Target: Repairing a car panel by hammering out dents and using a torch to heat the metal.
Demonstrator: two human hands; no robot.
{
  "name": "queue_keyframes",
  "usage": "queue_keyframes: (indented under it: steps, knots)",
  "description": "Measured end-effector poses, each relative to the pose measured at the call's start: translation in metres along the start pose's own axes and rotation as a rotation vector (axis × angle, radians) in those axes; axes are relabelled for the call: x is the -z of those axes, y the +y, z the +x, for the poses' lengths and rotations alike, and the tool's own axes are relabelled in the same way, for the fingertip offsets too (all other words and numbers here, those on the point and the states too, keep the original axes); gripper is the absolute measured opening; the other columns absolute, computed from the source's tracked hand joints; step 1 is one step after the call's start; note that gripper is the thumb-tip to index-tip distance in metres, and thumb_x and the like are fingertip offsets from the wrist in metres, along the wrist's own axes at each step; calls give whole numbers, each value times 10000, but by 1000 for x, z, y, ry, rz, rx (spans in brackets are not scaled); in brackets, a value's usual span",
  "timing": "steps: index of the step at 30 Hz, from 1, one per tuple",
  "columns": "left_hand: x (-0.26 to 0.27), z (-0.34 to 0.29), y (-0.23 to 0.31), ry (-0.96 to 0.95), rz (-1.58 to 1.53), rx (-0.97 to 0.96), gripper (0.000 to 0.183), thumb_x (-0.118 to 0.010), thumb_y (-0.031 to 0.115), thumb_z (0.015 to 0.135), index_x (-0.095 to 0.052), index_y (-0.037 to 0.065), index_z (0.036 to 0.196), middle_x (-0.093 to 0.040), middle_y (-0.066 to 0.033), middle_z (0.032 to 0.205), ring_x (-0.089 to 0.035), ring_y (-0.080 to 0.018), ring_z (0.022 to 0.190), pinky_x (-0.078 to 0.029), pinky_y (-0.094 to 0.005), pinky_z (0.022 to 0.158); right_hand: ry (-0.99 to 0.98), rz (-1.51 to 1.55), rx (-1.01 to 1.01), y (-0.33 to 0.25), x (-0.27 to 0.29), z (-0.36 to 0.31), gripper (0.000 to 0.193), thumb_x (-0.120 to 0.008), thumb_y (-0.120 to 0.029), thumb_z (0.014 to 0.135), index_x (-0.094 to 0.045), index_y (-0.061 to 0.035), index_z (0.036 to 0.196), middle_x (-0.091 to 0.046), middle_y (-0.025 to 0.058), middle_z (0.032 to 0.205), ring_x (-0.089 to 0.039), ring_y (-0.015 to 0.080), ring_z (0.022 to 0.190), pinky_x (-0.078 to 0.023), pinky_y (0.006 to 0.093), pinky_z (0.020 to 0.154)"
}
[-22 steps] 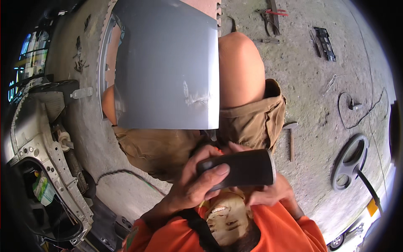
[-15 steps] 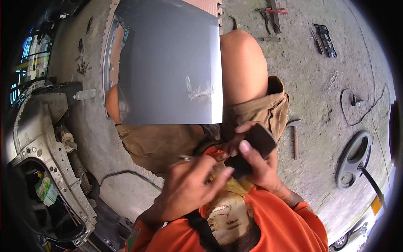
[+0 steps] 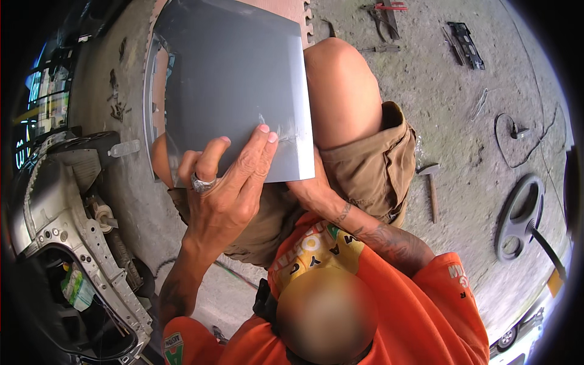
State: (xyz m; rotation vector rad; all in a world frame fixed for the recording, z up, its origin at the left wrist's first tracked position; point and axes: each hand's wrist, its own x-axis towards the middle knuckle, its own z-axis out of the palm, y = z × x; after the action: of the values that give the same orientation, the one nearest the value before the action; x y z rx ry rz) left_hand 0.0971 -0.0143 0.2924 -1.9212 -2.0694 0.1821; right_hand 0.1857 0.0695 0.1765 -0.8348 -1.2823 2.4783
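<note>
A curved grey car body panel (image 3: 231, 79) lies across my lap, its edge toward me. Near its lower right corner the paint has a pale scuffed patch (image 3: 289, 137). My left hand (image 3: 228, 185), with a ring on one finger, is open on the panel. Its two longest fingertips touch beside the scuff. My right hand (image 3: 307, 182) reaches beneath the panel's near edge. Only the wrist and the back of that hand show; its fingers, and anything in them, are hidden under the panel.
On the concrete floor to the right are a hammer (image 3: 432, 191), pliers (image 3: 383, 24), a black plastic bracket (image 3: 467, 45) and a round grey detector-like head (image 3: 520, 216). At left stand a stripped car body (image 3: 67, 225) and a plastic bottle (image 3: 123, 148). A pink foam mat (image 3: 292, 9) lies under the panel.
My left hand has moved up and forward onto the panel. The right hand, which held a dark block-like object in front of me, has gone under the panel; that object is out of sight.
</note>
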Motion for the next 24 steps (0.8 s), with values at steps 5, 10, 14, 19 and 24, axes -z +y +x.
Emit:
queue_keyframes:
  steps: [5, 10, 14, 19, 24]
  knots:
    - [-2, -3, -9, 2, 27, -64, 332, -692, 86, 805, -725, 102, 1135, -668, 53, 1206, -444, -178, 1036, -305, -333, 855, -28, 133, 140, 17, -1, 8, 292, -620, -84, 888, -607, 7, 1164, -677, 74, 1064, -614, 137, 969, -508, 291, 867]
    - [2, -6, -19, -101, -87, -89, 548, -730, 112, 757, -607, 39, 1287, -568, -38, 1332, -430, -225, 1105, -300, -351, 912, -99, 155, 276, 21, 2, 18, 287, -636, -52, 870, -604, 1, 1150, -671, 64, 1046, -599, 118, 973, -504, 282, 858]
    - [17, -6, -23, -94, -388, 176, 813, -753, 206, 731, -409, -11, 1435, -403, -159, 1440, -400, -311, 1234, -297, -411, 1033, -138, 103, 377, 18, 5, 16, 312, -654, -44, 856, -596, 6, 1158, -664, 58, 1056, -589, 116, 978, -495, 279, 866]
    - [13, 10, -55, -113, -644, 396, 861, -709, 360, 832, -304, -60, 1466, -324, -247, 1476, -298, -374, 1381, -277, -495, 1120, -103, 188, 355, 19, 2, 17, 303, -638, -53, 872, -590, 16, 1163, -659, 54, 1066, -582, 118, 987, -485, 280, 879]
    - [-14, 59, -86, 39, -622, 364, 592, -637, 318, 931, -474, -41, 1372, -534, -246, 1334, -507, -317, 1272, -393, -381, 1060, -61, 275, 340, 19, -2, 16, 283, -611, -49, 890, -591, 17, 1164, -656, 51, 1060, -576, 116, 977, -482, 279, 876]
